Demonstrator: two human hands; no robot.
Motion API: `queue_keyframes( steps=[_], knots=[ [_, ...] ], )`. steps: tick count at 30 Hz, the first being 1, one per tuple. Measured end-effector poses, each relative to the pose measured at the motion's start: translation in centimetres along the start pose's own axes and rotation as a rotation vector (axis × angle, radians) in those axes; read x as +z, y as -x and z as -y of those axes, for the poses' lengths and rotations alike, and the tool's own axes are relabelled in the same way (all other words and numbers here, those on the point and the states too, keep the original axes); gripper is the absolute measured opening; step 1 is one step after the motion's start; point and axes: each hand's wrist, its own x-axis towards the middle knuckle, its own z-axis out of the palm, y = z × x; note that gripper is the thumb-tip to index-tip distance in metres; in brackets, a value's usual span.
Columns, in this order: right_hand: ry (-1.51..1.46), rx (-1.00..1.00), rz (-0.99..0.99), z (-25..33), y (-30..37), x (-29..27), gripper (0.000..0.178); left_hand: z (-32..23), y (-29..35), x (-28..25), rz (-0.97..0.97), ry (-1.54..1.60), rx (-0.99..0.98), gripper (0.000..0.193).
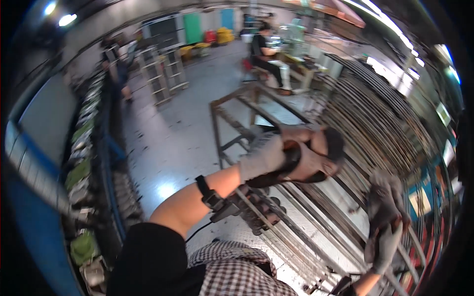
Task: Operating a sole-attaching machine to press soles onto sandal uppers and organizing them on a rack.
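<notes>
My left hand, in a pale grey glove, is stretched forward and closed on a bundle of brown leather shoes with dark hollow openings; its fingertips are partly hidden behind them. A black strap with a small device sits on that wrist. Lower right, my right hand, also gloved, grips another brown shoe, smeared by motion. Both loads hang over a metal rack of long parallel bars. Dark rounded pieces show at the rack, below my left forearm; their kind is unclear.
On the left runs a long line of green and grey pieces beside a blue machine. An angular metal frame stands ahead. Stacked barred racks fill the right. One person sits at the back; another stands far left near upright racks.
</notes>
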Motion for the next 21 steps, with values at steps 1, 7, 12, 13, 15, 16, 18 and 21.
queue_keyframes(
  steps=[1, 7, 12, 13, 15, 16, 18, 21],
  knots=[
    [-0.030, -0.065, 0.024, -1.6, -0.8, 0.5, 0.063, 0.5, 0.6, -0.3, -0.071, 0.046, 0.070, 0.041],
    [0.049, -0.162, 0.032, 8.4, 0.6, 0.8, 0.039, 1.2, -1.1, -0.7, -0.247, 0.010, 0.069, 0.040],
    [0.146, -0.385, -0.054, 10.8, -0.2, 3.8, 0.032, 5.3, -1.6, -2.5, -0.419, 0.512, 0.117, 0.043],
    [0.089, -0.466, -0.071, 13.1, -0.4, 5.7, 0.032, 7.1, -1.2, -3.1, -0.536, 0.699, 0.152, 0.041],
    [0.019, -0.563, -0.169, 17.4, 1.5, 7.4, 0.033, 7.4, -0.3, -4.5, -0.735, 0.804, 0.468, 0.029],
    [-0.019, -0.617, -0.219, 20.0, 2.2, 8.0, 0.033, 7.6, -0.3, -7.0, -0.752, 0.809, 0.481, 0.029],
    [-0.082, -0.701, -0.318, 25.3, 4.7, 9.4, 0.033, 7.2, 1.4, -14.5, -0.945, 0.327, 0.912, 0.023],
    [-0.241, -0.871, -0.420, 34.2, 7.8, 13.1, 0.033, 18.0, 7.9, -18.4, -1.115, 0.093, 0.777, 0.022]
  ],
)
